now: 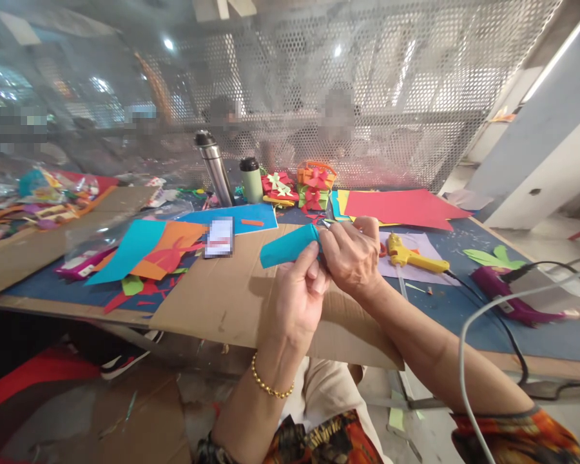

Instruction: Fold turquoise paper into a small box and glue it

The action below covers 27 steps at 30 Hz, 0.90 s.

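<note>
Above the cardboard sheet [222,283], my left hand [303,290] pinches a turquoise piece of paper [288,245], thumb on top and fingers curled under it. The paper looks folded or rolled into a narrow band, and its left end sticks out free. My right hand [350,254] is closed at the paper's right end, touching it or very near it. A small thin tip, grey and pointed, shows beside the right knuckles; the rest of what this hand grips is hidden by its fingers.
A yellow glue gun [415,256] lies on lilac paper at right, near cables and a purple-and-white device [517,299]. Coloured sheets [145,248] and a phone [218,236] are at left. Behind stand a steel flask [216,169], a green bottle [251,180] and red-bowed paper boxes [315,187].
</note>
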### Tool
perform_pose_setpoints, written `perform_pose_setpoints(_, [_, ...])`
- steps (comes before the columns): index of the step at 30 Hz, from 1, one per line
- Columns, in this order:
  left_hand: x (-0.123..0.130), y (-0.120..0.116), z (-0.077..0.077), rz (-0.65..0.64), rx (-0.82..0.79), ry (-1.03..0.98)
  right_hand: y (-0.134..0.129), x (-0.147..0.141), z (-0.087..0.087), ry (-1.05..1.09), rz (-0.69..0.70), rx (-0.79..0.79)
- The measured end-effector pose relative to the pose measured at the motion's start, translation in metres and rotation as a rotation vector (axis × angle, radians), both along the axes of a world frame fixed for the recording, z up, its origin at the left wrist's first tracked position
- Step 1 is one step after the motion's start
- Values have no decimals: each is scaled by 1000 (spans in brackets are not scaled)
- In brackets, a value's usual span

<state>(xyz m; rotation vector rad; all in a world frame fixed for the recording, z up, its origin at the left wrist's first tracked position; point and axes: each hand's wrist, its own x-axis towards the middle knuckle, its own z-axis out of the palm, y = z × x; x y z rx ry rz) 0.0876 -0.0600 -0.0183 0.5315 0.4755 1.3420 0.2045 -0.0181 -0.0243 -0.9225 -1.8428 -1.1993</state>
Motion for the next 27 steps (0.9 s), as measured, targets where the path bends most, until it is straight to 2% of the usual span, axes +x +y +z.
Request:
perform_pose_setpoints(4, [-2, -2, 5, -17, -47, -27, -1, -1, 0, 15, 37, 22])
perform_pose_setpoints(9, [-3, 2, 13, -120, -93, -31, 0, 0, 0, 6, -28, 7])
perform_pose_setpoints(13, [-4, -1, 7, -158, -57, -20, 2, 4, 0, 54, 11, -22])
perform_pose_setpoints(16, [-20, -19, -3, -246, 74, 108, 3, 7, 2, 72, 47, -17])
perform_pose_setpoints(18, [-42, -33, -4, -339, 158, 305, 4, 7, 3, 80, 76, -2])
perform_pose_setpoints(19, [-56, -37, -2, -290, 191, 412, 5, 7, 3, 91, 94, 0])
perform_pose_setpoints(20, [-70, -38, 1, -158, 239, 490, 6, 7, 3, 107, 114, -4])
perform_pose_setpoints(22, [-98, -29, 12, 203, 391, 594, 8, 6, 3, 170, 158, -33])
perform_pose_setpoints(24, [-119, -7, 21, 607, 500, 641, 10, 6, 3, 238, 222, -79])
perform_pose_setpoints(25, [-127, 6, 25, 745, 516, 643, 10, 6, 3, 257, 262, -107])
perform_pose_setpoints(26, [-131, 19, 27, 807, 511, 664, 11, 6, 4, 258, 307, -137])
perform_pose_setpoints(27, [-133, 30, 29, 804, 513, 712, 10, 6, 4, 241, 350, -166])
